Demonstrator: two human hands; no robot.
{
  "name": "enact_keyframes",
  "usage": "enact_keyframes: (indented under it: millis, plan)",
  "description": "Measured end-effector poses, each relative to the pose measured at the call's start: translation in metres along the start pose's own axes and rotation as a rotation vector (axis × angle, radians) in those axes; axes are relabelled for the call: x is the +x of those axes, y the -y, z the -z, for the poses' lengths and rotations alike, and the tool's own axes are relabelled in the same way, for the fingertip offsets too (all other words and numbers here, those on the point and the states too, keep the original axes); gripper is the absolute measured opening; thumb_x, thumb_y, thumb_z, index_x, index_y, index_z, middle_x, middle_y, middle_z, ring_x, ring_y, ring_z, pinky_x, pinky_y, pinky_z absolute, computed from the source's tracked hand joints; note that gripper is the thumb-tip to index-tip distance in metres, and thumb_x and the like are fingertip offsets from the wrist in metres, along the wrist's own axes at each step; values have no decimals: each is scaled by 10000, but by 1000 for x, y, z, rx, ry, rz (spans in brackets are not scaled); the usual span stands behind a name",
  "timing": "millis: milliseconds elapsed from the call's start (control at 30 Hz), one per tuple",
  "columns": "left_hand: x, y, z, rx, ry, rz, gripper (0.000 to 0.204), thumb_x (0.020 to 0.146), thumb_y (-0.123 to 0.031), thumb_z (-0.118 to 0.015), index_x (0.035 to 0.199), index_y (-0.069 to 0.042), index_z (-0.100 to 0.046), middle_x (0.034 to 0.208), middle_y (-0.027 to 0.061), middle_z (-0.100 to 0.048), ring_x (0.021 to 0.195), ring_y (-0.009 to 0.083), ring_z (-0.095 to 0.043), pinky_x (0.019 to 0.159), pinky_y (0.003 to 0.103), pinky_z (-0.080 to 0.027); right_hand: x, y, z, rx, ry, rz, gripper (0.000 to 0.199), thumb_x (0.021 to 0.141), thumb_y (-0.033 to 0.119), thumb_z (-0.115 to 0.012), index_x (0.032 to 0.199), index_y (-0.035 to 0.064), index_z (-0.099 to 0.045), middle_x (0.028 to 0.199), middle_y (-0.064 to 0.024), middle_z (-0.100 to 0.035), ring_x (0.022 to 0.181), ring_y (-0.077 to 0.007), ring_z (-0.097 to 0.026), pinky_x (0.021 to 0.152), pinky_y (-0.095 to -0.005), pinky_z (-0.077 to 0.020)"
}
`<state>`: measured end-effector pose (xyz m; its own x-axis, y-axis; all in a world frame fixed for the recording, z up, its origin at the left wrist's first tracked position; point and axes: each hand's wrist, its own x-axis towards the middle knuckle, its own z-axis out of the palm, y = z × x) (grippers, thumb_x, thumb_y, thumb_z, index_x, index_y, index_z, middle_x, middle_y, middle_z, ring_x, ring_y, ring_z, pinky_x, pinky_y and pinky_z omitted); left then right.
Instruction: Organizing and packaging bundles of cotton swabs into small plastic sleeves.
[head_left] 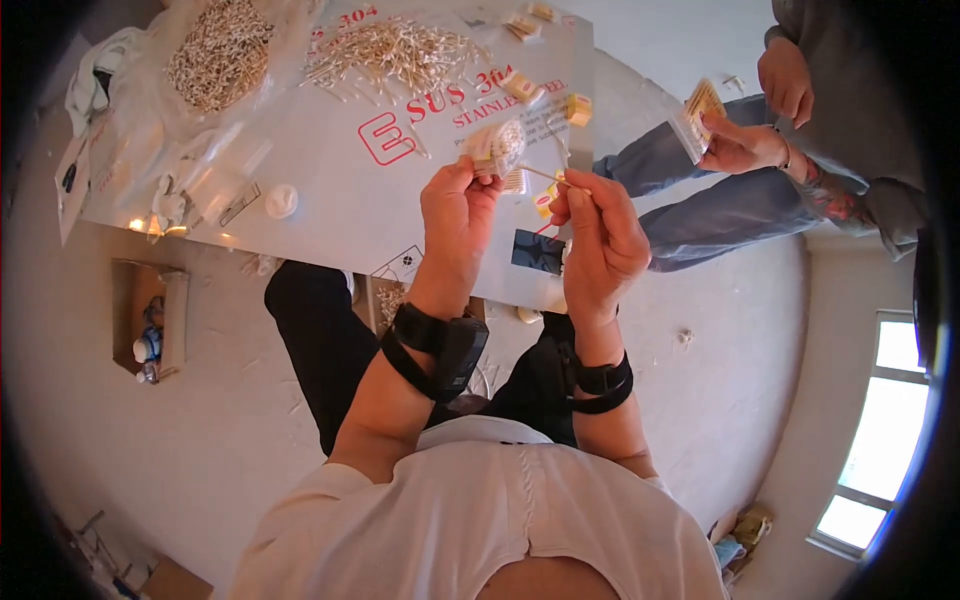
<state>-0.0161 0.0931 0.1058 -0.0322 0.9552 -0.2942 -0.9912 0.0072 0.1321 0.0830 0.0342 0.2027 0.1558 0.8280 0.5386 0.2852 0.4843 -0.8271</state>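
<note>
Over the near edge of the table, my left hand is closed on a clear pack of cotton swabs, whose white tips face up and away. My right hand pinches the end of a single cotton swab between thumb and fingers. This swab points left toward the pack; whether its far tip touches the pack I cannot tell. Just beyond my right hand, small yellow-and-white boxes lie on the metal-look table.
Loose cotton swabs form one pile at the back and another in a plastic bag at the back left. At right, another person's hand holds a swab pack. A dark card and a white round container lie near the front edge.
</note>
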Motion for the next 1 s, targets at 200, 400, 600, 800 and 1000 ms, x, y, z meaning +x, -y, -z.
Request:
enact_keyframes:
  millis: [200,400,600,800,1000]
  plan:
    - [3,2,8,33,75,8,89,885,-41,-495,859,35,-534,979,140,-555,920,245,-549,849,411,-467,5,-8,-3,-92,12,7,100,865,1,-552,940,-30,-609,824,-78,-590,657,-100,-585,560,-217,-476]
    - [2,4,5,67,19,20,97,892,-46,-492,895,45,-528,1014,152,-551,954,259,-547,856,413,-471,8,-7,-2,-170,11,37,87,861,11,-560,930,-17,-605,819,-74,-595,636,-99,-584,545,-222,-469]
    - [2,4,4,49,54,34,94,896,-46,-487,888,38,-527,1009,148,-551,951,254,-547,853,409,-473,7,-8,-1,-216,9,29,85,851,5,-566,926,-16,-602,809,-81,-596,630,-111,-584,542,-230,-465]
    - [5,8,7,85,80,18,100,897,-60,-492,850,23,-522,981,136,-547,892,242,-543,832,403,-461,9,-14,-3,-189,48,13,106,833,-20,-568,932,-7,-605,820,-104,-595,652,-153,-585,560,-256,-467]
    - [4,19,1,106,194,51,114,888,-90,-511,828,3,-536,908,104,-561,869,214,-537,813,382,-450,11,-24,-3,-283,0,80,126,795,-19,-600,912,13,-634,828,-106,-578,734,-205,-573,637,-290,-462]
